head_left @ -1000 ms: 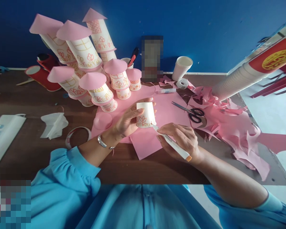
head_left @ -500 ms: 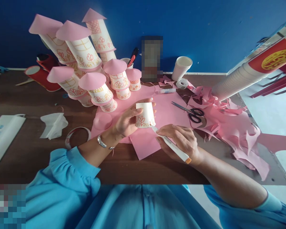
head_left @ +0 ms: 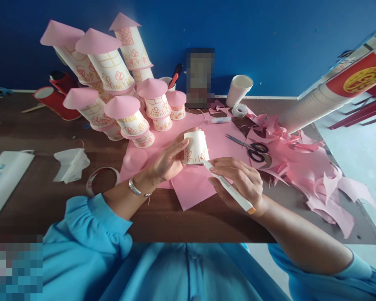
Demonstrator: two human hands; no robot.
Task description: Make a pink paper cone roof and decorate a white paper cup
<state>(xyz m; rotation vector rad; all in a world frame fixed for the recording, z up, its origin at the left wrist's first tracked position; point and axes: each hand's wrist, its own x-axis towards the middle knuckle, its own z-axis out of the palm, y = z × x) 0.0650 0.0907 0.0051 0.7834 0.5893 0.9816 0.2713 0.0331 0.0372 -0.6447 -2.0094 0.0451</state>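
Observation:
My left hand [head_left: 172, 158] is wrapped round a white paper cup [head_left: 195, 144], held upside down above pink paper [head_left: 192, 190]. Orange flower and grass drawings run along the cup's lower part, near its rim. In my right hand [head_left: 238, 179] is a white marker [head_left: 233, 193] with an orange end, its tip at the cup's lower edge. Behind my left hand stand several stacked cup towers [head_left: 111, 69] with pink cone roofs and similar drawings.
Black-handled scissors [head_left: 253, 149] lie right of the cup, beside a heap of pink scraps [head_left: 310, 163]. Further back are a glue stick [head_left: 219, 120], a tape roll [head_left: 239, 110], a white cup [head_left: 239, 90] and a long cup stack [head_left: 316, 104]. A tape ring [head_left: 90, 179] lies left.
The cup has shifted slightly right and up in my left hand and has turned a little, showing more drawn grass. My right hand and the marker have also moved slightly right.

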